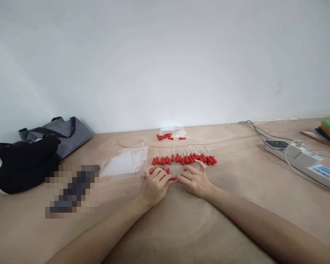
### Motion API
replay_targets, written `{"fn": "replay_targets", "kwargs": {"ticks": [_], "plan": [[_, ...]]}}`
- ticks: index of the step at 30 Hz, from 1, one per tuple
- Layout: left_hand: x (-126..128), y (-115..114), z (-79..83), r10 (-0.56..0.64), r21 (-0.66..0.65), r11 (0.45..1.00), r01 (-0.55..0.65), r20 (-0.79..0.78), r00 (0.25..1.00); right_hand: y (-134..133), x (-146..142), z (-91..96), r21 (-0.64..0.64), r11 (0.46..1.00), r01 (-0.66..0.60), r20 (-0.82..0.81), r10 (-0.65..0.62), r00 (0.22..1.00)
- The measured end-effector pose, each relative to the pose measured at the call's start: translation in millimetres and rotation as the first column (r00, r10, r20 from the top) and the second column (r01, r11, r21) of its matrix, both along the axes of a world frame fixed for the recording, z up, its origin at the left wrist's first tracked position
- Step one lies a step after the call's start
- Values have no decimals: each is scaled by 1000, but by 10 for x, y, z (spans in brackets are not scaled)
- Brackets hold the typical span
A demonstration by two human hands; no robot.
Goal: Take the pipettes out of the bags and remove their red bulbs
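Observation:
My left hand is closed around a red rubber dropper bulb, whose tip shows past the fingers. Facing it, my right hand has its thumb and fingers pinched together at the bulb's end; a thin clear tube seems to be in them, mostly hidden. Beneath and between both hands lie several clear dropper tubes side by side. More loose red bulbs lie partly under my left fingers. Just beyond, a row of droppers with red bulbs points its tubes toward the wall.
Clear zip bags lie left of the row. Further back are loose red bulbs and a bag of tubes. A power strip with cables stands right, bags stand left, and a blurred dark object lies nearer.

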State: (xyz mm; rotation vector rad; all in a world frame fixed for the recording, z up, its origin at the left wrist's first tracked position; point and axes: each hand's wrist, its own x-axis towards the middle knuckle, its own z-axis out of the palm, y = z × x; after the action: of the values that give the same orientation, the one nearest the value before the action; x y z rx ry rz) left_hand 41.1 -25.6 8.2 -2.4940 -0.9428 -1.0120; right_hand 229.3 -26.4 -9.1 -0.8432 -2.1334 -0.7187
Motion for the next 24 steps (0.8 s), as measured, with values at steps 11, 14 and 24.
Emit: {"fn": "replay_targets", "kwargs": {"ticks": [11, 14, 24], "plan": [[-14, -31, 25, 11, 36, 999, -7, -96, 995, -12, 20, -20, 50, 998, -46, 89, 41, 995], [-20, -34, 37, 12, 36, 999, -9, -94, 995, -16, 26, -16, 1, 1000, -28, 125, 27, 992], [-23, -55, 56, 1, 78, 997, 4, -65, 998, -8, 67, 50, 25, 999, -45, 189, 39, 981]]}}
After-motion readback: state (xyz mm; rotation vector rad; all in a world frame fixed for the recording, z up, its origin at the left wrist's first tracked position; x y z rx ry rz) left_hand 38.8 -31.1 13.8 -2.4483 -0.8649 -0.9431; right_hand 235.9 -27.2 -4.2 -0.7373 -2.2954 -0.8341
